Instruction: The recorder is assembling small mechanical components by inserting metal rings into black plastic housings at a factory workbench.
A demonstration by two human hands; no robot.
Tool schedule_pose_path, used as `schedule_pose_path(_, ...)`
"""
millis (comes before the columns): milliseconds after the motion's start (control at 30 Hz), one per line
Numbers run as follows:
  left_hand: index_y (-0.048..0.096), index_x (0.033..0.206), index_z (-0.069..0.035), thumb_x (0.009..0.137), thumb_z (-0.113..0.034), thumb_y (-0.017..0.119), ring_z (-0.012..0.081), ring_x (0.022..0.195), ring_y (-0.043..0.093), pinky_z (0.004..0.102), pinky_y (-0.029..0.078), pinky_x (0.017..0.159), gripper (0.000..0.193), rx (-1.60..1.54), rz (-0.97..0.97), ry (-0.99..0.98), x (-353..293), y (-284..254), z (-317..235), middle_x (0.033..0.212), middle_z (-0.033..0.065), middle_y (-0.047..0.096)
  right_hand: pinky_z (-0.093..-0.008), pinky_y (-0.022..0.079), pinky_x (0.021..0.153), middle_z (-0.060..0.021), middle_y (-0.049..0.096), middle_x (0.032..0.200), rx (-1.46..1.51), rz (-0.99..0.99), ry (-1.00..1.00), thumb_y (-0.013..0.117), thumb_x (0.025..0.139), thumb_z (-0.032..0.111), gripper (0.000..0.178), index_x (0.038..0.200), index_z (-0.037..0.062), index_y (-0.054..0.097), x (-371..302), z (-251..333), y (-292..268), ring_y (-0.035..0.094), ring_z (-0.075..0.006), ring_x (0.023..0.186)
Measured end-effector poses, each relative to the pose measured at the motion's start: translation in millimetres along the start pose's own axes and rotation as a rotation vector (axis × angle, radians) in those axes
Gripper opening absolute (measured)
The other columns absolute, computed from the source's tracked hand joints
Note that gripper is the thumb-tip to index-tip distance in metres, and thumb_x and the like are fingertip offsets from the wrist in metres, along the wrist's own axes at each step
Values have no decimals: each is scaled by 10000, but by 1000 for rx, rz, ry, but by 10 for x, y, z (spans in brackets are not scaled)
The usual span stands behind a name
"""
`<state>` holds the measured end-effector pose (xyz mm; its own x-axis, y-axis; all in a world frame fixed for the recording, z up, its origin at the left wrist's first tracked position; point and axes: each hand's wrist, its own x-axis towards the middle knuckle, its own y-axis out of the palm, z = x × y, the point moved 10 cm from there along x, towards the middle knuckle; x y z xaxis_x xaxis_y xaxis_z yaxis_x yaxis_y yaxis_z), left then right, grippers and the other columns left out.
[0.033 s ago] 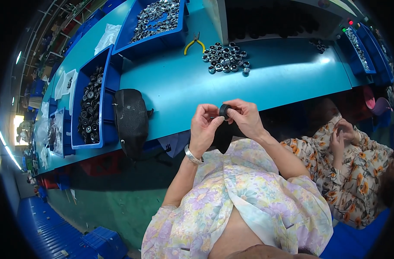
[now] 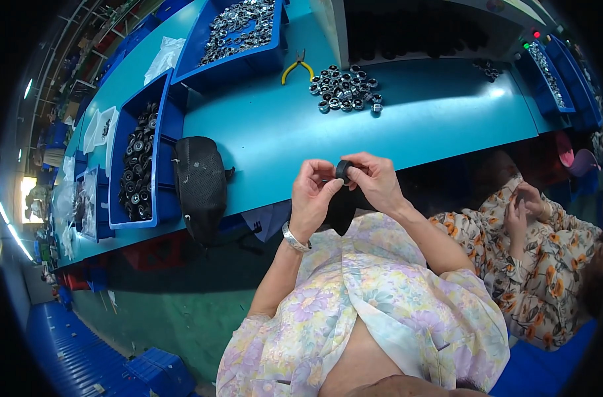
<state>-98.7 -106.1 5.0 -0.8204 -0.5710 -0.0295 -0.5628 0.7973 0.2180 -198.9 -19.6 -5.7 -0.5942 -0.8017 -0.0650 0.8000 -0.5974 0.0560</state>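
Observation:
Just beyond the table's near edge, my two hands meet in front of my body. In my right hand (image 2: 379, 183) a short black cylindrical part (image 2: 343, 170) is pinched between thumb and fingers. My left hand (image 2: 311, 193) is closed in a pinch right beside it, its thumb tip at the part's lower side. A small dark bit shows between the left fingers, too small to name. Farther off on the teal table (image 2: 268, 142) lies a pile of silver-and-black round parts (image 2: 344, 89). Yellow-handled pliers (image 2: 297, 67) rest left of that pile.
A blue bin (image 2: 157, 152) of black round parts stands at left, beside a black mesh bag (image 2: 201, 185). Another blue bin (image 2: 245, 65) holds silver parts behind. More bins (image 2: 558, 99) stand at far right. A co-worker in a floral top (image 2: 546, 264) sits close on my right.

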Motion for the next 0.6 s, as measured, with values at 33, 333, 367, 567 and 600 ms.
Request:
schedule_pose_path(33,493,1036,-17,814,48,673,98,880,566,238,489,789,293,-16,8,-16,-1,6,7,966,45,568,-219,532,604,-74,675,859,-24,8,-10,558,905,6,204,1091,-42,628,-9,28,15,623,-94,689)
schedule_pose_path(333,500,986,-25,782,77,692,70,795,567,198,499,727,298,-159,32,-82,-55,35,51,883,22,572,-291,496,527,-155,629,761,-320,21,-281,499,838,-71,216,1017,-61,619,-120,354,143,618,-185,592)
schedule_pose_path(367,500,986,-25,782,77,692,70,795,567,198,499,727,298,-162,37,-79,-60,37,60,883,22,572,-292,498,528,-153,629,762,-337,27,-288,491,838,-75,213,1009,-60,618,-129,357,152,619,-184,595)
schedule_pose_path(567,513,965,-30,764,95,691,65,778,560,192,502,712,297,-160,41,-95,-72,49,61,864,4,560,-298,498,529,-154,624,745,-304,48,-312,480,833,-78,189,965,-55,613,-161,383,183,620,-187,587)
schedule_pose_path(600,514,964,-31,761,97,689,64,775,559,193,501,713,297,-157,44,-100,-82,63,51,863,4,561,-293,498,529,-152,625,740,-331,56,-349,481,832,-76,187,963,-55,613,-173,389,190,622,-185,586)
